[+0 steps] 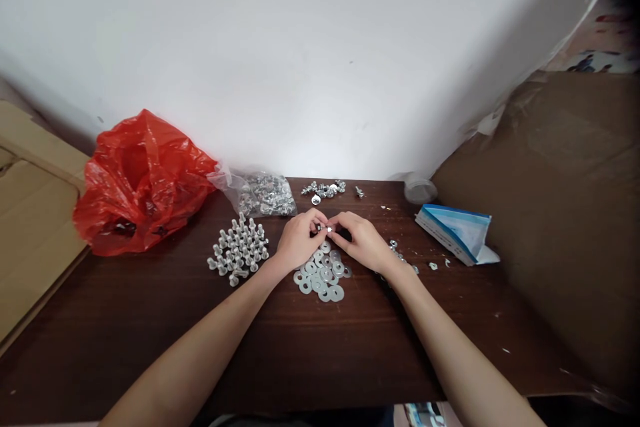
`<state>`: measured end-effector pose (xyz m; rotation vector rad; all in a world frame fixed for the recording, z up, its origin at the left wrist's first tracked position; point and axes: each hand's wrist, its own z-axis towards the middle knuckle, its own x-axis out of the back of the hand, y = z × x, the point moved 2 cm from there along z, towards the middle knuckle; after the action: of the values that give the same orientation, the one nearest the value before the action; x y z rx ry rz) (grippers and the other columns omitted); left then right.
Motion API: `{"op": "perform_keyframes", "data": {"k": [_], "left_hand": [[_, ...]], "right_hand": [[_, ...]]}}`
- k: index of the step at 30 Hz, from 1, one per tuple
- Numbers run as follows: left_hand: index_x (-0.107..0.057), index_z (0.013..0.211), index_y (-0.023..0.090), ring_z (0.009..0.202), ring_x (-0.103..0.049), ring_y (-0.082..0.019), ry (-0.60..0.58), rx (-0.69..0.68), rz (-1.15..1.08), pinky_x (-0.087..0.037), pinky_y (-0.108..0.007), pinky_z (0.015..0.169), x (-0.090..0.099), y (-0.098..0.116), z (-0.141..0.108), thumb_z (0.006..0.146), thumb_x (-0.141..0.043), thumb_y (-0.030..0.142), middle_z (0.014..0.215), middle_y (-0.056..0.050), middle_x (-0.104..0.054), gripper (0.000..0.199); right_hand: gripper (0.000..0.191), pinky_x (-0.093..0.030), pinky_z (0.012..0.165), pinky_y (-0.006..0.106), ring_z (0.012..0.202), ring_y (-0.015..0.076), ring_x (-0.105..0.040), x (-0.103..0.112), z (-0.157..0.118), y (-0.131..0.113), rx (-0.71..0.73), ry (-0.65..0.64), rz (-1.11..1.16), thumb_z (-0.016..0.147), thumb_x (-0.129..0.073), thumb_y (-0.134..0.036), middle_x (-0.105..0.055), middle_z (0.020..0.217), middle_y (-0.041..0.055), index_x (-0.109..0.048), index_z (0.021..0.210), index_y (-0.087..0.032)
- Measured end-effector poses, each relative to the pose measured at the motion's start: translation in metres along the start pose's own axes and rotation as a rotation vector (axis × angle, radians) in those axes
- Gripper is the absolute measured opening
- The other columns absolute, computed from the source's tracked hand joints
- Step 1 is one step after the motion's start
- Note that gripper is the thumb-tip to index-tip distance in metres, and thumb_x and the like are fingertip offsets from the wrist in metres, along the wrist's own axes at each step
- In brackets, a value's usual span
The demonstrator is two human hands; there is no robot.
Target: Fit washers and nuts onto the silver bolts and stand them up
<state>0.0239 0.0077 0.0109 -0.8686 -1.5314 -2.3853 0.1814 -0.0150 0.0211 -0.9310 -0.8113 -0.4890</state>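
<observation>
My left hand (303,239) and my right hand (361,240) meet above the table, fingertips pinched together. Between them is a small bolt (323,228), held by the left fingers. The right thumb and fingers close on its shiny end, where a nut (329,229) seems to sit, though fingers hide much of it. Just below the hands lies a pile of flat washers (325,275). Upright bolts (239,247) stand grouped left of my left hand. Small nuts (394,245) lie partly hidden behind my right wrist.
Bolts fitted with washers (325,191) lie by the wall. A clear bag of hardware (267,193) and a red plastic bag (150,180) are at the left. On the right are a clear plastic cup (419,188), a blue-white carton (453,232) and a large brown board (565,213).
</observation>
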Motion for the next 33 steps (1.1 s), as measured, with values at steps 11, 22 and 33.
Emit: {"op": "perform_keyframes", "data": {"k": [11, 22, 33], "left_hand": [[-0.057, 0.089, 0.021, 0.072, -0.055, -0.014, 0.013, -0.001, 0.01, -0.045, -0.028, 0.069, -0.0002, -0.0016, 0.0002, 0.077, -0.058, 0.016, 0.08, 0.0, -0.064, 0.013], [-0.057, 0.089, 0.021, 0.074, -0.056, -0.015, -0.004, -0.012, 0.03, -0.045, -0.029, 0.07, 0.0004, -0.0014, -0.0002, 0.077, -0.057, 0.015, 0.081, 0.0, -0.065, 0.013], [-0.056, 0.091, 0.021, 0.077, -0.058, -0.015, -0.024, -0.011, 0.033, -0.046, -0.029, 0.072, 0.0004, -0.0015, 0.0005, 0.078, -0.057, 0.014, 0.082, -0.001, -0.064, 0.015]], "right_hand": [[0.007, -0.045, 0.075, 0.033, 0.082, 0.0189, -0.056, 0.0, 0.0006, 0.001, -0.006, -0.003, -0.01, 0.089, -0.053, -0.024, -0.063, 0.088, 0.0045, -0.059, 0.091, -0.02], [0.006, -0.045, 0.074, 0.033, 0.081, 0.0194, -0.057, -0.0012, 0.0015, 0.0022, -0.003, 0.002, 0.004, 0.088, -0.055, -0.023, -0.064, 0.087, 0.0046, -0.059, 0.091, -0.02], [0.005, -0.044, 0.075, 0.033, 0.083, 0.0194, -0.056, -0.0009, 0.0014, 0.0023, -0.012, -0.01, -0.014, 0.087, -0.056, -0.021, -0.063, 0.088, 0.0047, -0.059, 0.091, -0.019]]}}
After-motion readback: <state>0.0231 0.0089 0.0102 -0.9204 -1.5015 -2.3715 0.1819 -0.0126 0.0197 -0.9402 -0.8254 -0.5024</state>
